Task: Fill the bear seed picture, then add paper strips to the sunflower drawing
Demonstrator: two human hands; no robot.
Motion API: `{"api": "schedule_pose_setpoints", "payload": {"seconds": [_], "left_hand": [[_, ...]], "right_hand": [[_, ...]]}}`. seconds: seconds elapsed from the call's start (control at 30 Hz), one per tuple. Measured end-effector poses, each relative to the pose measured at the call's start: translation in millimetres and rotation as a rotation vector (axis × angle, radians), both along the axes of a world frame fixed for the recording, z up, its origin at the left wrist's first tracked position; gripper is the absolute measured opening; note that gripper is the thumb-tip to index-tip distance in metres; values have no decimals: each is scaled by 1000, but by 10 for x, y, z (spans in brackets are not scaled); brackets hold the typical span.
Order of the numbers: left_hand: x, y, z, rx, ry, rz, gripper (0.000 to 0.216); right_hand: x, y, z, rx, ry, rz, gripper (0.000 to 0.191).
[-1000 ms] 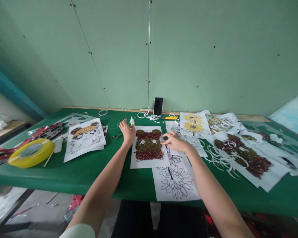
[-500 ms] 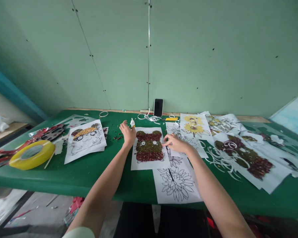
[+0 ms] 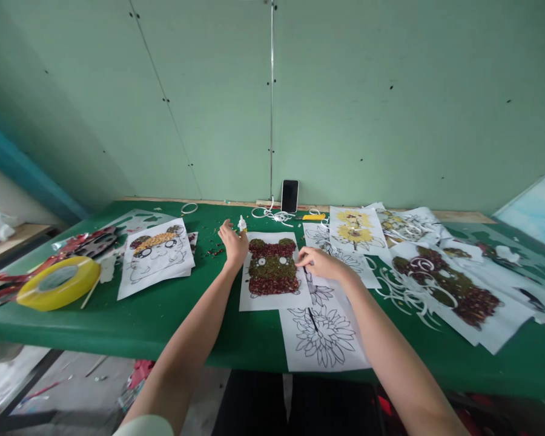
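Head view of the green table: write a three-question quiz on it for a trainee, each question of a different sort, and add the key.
1. True or false: the right hand is at the right side of the red-and-green picture.

2. Which of these lies to the left of the left hand?
A) the phone
B) the yellow tape roll
C) the yellow-handled cutter

3. Fill in the number: the red-and-green picture has ____ round white eyes.

Key: 1 true; 2 B; 3 two.

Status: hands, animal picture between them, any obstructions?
Right hand at animal picture, right side. Left hand by upper left, near small bottle. Picture flat, overlapping flower drawing. Middle unobstructed.
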State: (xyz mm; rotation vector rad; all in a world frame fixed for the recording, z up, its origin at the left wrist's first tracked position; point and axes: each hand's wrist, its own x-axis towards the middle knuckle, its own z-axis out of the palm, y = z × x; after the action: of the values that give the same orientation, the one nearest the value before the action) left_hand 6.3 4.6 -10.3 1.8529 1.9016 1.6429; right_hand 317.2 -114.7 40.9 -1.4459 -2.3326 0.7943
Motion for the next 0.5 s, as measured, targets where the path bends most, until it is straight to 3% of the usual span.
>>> {"api": "schedule_pose_setpoints", "payload": {"seconds": [0.2,0.5], "left_hand": [[-5,17,-21,-3,-6,-15,60],[-5,7,0,-8,2,-6,58]], "right_hand": [[-14,-21,44,-92,-71,7,42],[-33,-44,70,-69,-51,-14,48]]}}
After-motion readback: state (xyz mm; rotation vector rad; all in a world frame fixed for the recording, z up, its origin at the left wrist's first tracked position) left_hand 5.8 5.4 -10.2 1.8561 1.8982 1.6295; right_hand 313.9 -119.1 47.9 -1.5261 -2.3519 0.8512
